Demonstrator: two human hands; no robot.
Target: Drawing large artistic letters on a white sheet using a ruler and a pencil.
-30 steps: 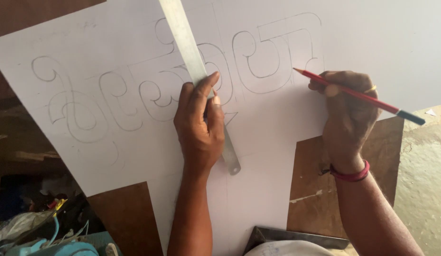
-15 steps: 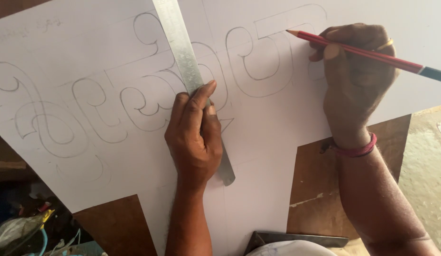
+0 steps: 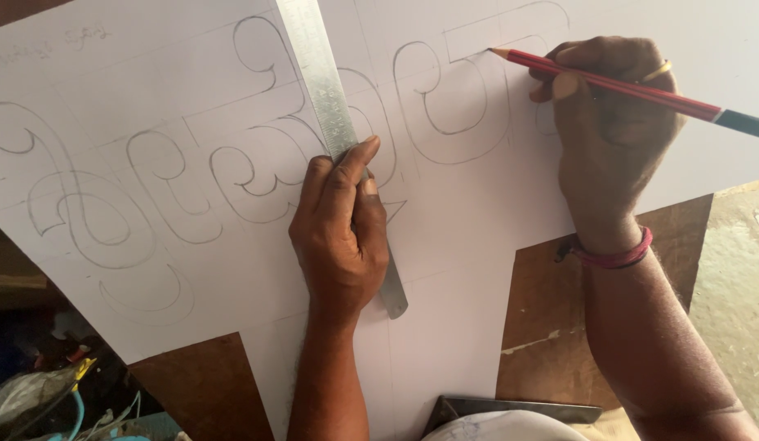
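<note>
- The left hand (image 3: 340,237) lies flat, palm down, on a steel ruler (image 3: 334,122), fingers together and stretched along it — pressing, not gripping.
- The ruler runs from under that palm up past the fingertips to the top edge; its rounded end shows just below the wrist side of the hand.
- The right hand (image 3: 609,139) is closed around a red pencil (image 3: 608,82), pinched between thumb and fingers, with a ring on one finger.
- The pencil tip juts out to the left of the right hand and meets the paper (image 3: 191,73) at the corner of a drawn outline; its dark back end sticks out to the right, past the knuckles.
- A red bracelet (image 3: 614,257) sits on the right wrist.
- The paper lies under both hands — large curly letter outlines in pencil spread left of the left hand and between the two hands.
- A brown board (image 3: 551,327) shows beneath the right forearm, where the paper is cut away.
</note>
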